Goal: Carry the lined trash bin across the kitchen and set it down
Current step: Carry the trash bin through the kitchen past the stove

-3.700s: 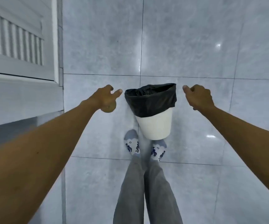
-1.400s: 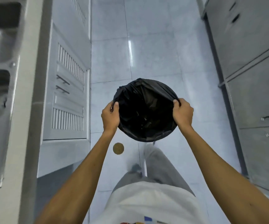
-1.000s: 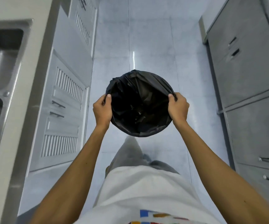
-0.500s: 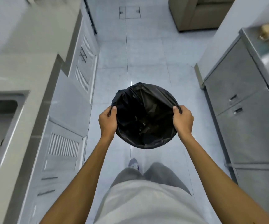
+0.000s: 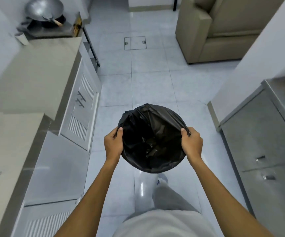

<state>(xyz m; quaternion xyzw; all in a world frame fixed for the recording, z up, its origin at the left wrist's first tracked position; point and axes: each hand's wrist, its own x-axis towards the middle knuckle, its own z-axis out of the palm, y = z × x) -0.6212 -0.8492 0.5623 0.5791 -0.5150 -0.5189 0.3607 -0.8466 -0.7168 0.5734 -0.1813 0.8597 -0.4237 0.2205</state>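
The trash bin (image 5: 153, 139), lined with a black plastic bag, hangs in the air in front of me above the tiled floor. I look straight down into its dark opening, so its white body is hidden. My left hand (image 5: 113, 144) grips the rim on the left side. My right hand (image 5: 191, 144) grips the rim on the right side, pinching a fold of the black liner.
A kitchen counter (image 5: 30, 79) with louvred cabinet doors runs along the left, with a wok (image 5: 43, 9) at its far end. Steel cabinets (image 5: 265, 144) line the right. A beige sofa (image 5: 212, 28) stands far ahead right. A floor hatch (image 5: 135, 42) lies ahead.
Both hands took hold of the bin and lifted it off the floor. I have walked forward along the aisle with it; the wok, sofa and floor hatch have come into view.
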